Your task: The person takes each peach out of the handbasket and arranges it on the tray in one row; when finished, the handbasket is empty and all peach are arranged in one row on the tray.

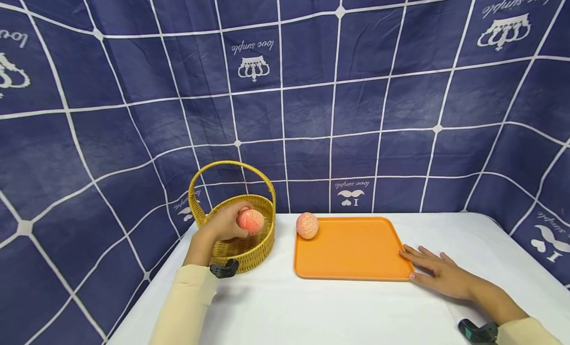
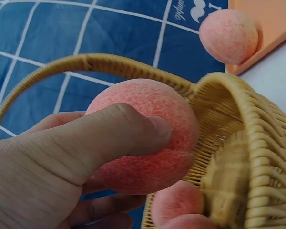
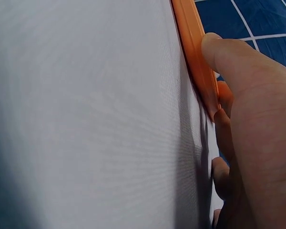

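Observation:
My left hand (image 1: 225, 223) grips a pinkish-red peach (image 1: 251, 221) above the opening of a yellow wicker basket (image 1: 258, 257). In the left wrist view the thumb lies across the held peach (image 2: 143, 174), the other fingers behind it and partly hidden. Inside the basket, more peaches (image 2: 177, 204) show below the held one. Another, paler peach (image 1: 307, 225) sits at the far left corner of an orange tray (image 1: 352, 251). My right hand (image 1: 441, 274) touches the tray's near right corner, fingers spread; the right wrist view shows the thumb against the tray's rim (image 3: 193, 47).
The basket's tall arched handle (image 1: 231, 162) rises above its opening. A white cloth (image 1: 320, 310) covers the table beneath everything. Behind and at both sides hangs a dark blue curtain (image 1: 307, 112) with white grid lines.

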{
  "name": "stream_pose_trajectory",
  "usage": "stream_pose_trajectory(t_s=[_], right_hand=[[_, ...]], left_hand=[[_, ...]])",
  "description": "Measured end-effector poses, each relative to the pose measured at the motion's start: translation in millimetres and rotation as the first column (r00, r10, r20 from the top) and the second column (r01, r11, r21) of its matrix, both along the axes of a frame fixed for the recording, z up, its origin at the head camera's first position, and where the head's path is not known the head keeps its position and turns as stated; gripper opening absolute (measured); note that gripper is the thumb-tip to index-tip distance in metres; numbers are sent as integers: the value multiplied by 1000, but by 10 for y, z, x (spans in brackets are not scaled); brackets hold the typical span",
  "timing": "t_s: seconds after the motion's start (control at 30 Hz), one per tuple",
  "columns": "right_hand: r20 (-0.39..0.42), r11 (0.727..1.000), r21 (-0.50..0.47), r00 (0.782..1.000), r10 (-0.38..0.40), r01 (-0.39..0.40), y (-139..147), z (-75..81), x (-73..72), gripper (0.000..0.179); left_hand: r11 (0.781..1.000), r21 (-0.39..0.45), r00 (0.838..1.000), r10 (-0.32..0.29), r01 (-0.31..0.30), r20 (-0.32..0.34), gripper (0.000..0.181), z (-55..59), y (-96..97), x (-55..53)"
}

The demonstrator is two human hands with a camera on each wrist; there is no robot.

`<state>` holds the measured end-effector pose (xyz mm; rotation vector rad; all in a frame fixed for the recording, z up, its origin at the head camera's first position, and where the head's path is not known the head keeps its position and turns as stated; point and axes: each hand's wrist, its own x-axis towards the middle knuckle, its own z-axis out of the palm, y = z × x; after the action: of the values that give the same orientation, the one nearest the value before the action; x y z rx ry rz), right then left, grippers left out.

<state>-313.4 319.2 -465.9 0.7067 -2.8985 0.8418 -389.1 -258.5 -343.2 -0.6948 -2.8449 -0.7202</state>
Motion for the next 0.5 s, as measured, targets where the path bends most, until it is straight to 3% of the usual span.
stream_pose_trajectory(t_s=[0.17, 0.5], right_hand=[[4, 1000, -6, 1000, -6, 6, 12, 19, -6, 55], [2, 999, -34, 1000, 0, 0, 1, -22, 18, 54]], left_hand=[[1000, -5, 1000, -15, 15, -1, 60, 159, 51, 117], [989, 9, 989, -144, 144, -16, 60, 362, 392, 209]])
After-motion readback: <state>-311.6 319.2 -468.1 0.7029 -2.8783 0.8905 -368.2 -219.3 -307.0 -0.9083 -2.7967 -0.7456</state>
